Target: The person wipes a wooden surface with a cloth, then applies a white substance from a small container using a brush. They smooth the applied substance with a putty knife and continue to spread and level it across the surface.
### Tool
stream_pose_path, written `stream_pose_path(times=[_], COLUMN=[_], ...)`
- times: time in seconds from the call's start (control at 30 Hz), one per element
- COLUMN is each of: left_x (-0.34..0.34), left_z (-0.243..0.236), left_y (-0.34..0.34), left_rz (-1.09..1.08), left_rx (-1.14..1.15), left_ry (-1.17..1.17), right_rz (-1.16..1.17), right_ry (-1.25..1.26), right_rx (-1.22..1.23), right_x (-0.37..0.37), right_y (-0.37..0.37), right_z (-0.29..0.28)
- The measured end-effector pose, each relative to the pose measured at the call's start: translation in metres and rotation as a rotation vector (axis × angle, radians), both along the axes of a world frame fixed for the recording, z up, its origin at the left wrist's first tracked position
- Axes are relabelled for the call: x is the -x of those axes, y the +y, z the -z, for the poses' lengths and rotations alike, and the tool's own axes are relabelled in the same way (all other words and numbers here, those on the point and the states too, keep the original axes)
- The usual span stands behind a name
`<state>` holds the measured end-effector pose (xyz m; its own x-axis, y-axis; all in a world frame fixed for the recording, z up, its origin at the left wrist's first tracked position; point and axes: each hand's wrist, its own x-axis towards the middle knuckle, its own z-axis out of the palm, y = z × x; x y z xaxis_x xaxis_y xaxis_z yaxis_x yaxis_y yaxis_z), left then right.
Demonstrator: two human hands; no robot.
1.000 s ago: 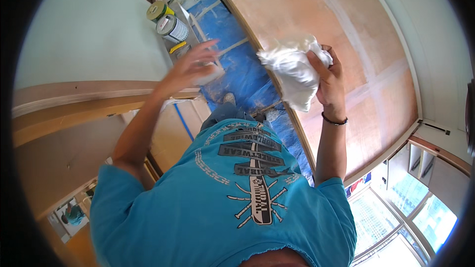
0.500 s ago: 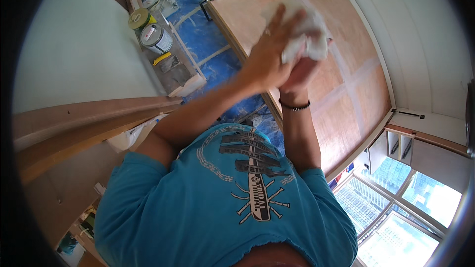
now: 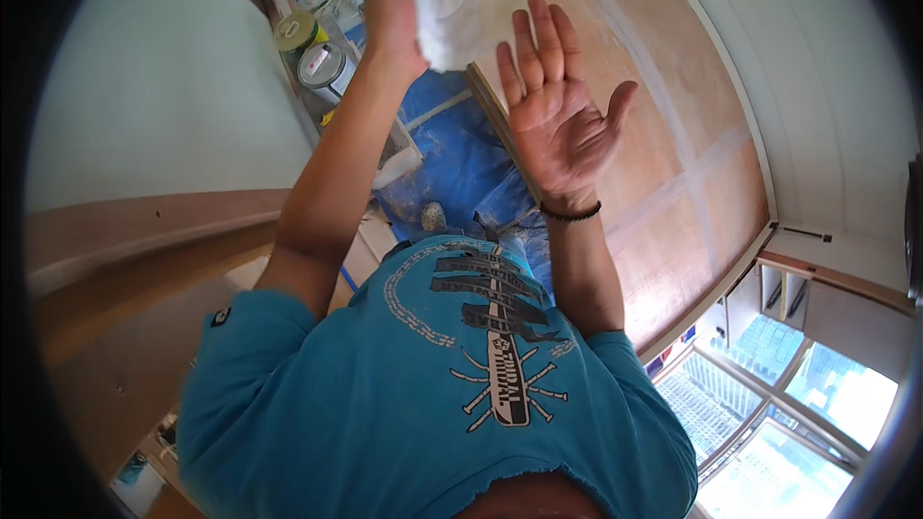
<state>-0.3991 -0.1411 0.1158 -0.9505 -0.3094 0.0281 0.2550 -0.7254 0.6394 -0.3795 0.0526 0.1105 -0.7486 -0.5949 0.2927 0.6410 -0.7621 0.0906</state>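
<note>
Far left, I've got the yellow-lidded can [image 3: 296, 29] and the grey-lidded can [image 3: 324, 69] standing in a tray [image 3: 398, 169]. Now the left hand [image 3: 392, 19], just right of them and wrapped along the left side of the white bundle [image 3: 466, 2]; its fingertips are out of my sight. The bundle is up in the air at the far middle, above the blue sheet [image 3: 450, 130]. One narrowing corner points near; the far end is cropped, so I can't call the long axis for certain. Next along, here's the right hand [image 3: 567, 125]: palm facing me, empty, fingers stretched toward the far side, thumb spread right. Its fingertips come right up beside the bundle, and I can't confirm contact. To handle this well, I'd judge, bring that flat palm under the loose right side, press lightly, and keep the bundle clear of the wooden panel [image 3: 663, 135] at right.
</note>
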Motion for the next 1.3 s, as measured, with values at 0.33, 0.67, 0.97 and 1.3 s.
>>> stream_pose_path(times=[0.33,0.67,0.97,1.3], left_x=[-0.080,-0.058,-0.027,-0.048], left_z=[0.028,0.018,0.029,0.020], left_y=[0.038,0.063,-0.041,-0.026], left_rz=[-0.236,-0.405,-0.351,-0.218], left_rx=[0.367,1.579,0.270,0.115], left_ry=[-0.131,0.352,-0.091,0.016], right_rz=[0.393,1.024,1.193,1.181], right_ry=[1.005,1.807,2.093,2.131], right_rx=[-1.125,-1.633,-1.716,-1.639], right_x=[0.010,0.010,0.006,0.010], right_y=[-0.009,-0.009,-0.009,0.002], right_z=[0.034,0.046,0.014,0.002])
